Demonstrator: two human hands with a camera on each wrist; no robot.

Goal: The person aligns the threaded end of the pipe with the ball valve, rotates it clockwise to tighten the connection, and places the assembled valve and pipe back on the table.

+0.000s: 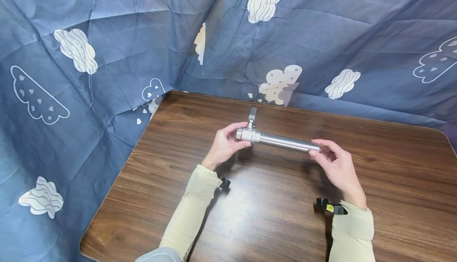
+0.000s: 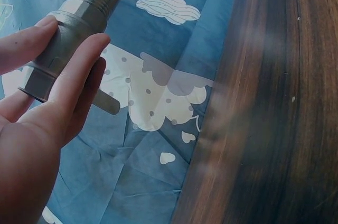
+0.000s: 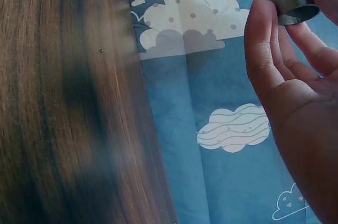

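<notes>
A silver ball valve (image 1: 247,134) with a flat lever handle (image 1: 252,113) is joined to a shiny metal pipe (image 1: 287,142). My left hand (image 1: 223,145) grips the valve body between thumb and fingers. At the pipe's far right end, my right hand (image 1: 337,166) pinches the tube. Both hands hold the assembly above the table, nearly level, its right end nearer me. The left wrist view shows threads (image 2: 91,1) where the pipe meets the valve (image 2: 66,42). In the right wrist view the pipe's end (image 3: 296,12) is open and hollow.
A brown wood-grain table (image 1: 171,182) lies beneath the hands. Blue curtain fabric (image 1: 118,47) with white cloud prints hangs along its back and left edges. Black wrist devices sit at the left cuff (image 1: 225,184) and the right cuff (image 1: 332,207).
</notes>
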